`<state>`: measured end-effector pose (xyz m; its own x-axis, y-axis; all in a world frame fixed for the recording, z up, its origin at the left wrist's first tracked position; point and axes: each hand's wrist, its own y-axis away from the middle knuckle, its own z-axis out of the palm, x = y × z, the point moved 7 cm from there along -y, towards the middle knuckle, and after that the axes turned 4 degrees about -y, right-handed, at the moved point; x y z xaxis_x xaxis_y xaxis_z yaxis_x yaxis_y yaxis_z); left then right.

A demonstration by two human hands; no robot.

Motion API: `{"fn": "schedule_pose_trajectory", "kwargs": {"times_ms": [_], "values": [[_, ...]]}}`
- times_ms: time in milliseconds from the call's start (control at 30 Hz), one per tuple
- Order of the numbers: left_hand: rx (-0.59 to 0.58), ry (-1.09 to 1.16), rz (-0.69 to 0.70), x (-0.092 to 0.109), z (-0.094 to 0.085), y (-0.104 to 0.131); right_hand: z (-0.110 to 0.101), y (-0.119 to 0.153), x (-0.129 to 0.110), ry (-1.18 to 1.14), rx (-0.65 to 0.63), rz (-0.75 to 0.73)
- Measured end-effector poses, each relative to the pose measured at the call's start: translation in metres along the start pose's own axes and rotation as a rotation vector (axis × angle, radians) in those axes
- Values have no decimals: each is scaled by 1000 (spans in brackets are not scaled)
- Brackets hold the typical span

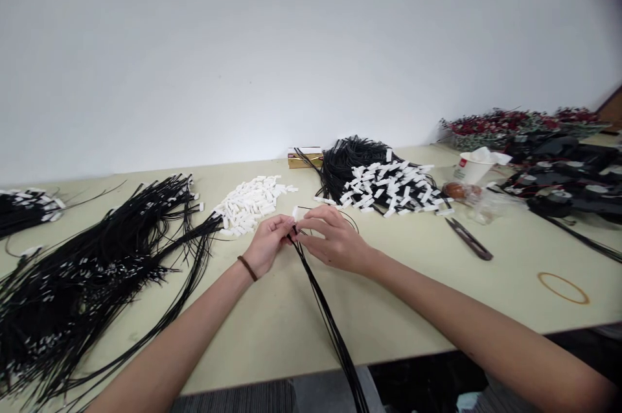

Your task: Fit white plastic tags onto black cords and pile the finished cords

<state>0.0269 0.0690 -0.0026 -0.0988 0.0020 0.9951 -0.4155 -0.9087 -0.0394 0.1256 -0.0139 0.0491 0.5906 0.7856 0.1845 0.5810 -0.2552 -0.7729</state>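
In the middle of the head view, my left hand (269, 241) pinches a white plastic connector (295, 212) at the end of a bundle of black wires (329, 316). My right hand (336, 241) is close against it on the right, its thumb and fingers closed around the wire ends just below the connector. From both hands the bundle runs down over the table's front edge. A thin loose wire (350, 218) curves out behind my right hand. Fingertips hide where the wires meet the connector.
Loose white connectors (253, 202) are heaped behind my left hand. Black wires (97, 270) cover the table's left side. Wires with white connectors (389, 186) lie at the back, beside a small box (305, 157). Rightward are thread snips (469, 239), a paper cup (473, 166) and a rubber band (564, 288).
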Motion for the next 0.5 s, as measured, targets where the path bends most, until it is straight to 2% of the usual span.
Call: {"fn": "schedule_pose_trajectory", "kwargs": {"times_ms": [200,500], "values": [[-31,22,-26,-4,2,-1,3,3,-3,49,19,-83],[-52,5,-24,-3,3,0,3,1,-6,123,5,-120]]}}
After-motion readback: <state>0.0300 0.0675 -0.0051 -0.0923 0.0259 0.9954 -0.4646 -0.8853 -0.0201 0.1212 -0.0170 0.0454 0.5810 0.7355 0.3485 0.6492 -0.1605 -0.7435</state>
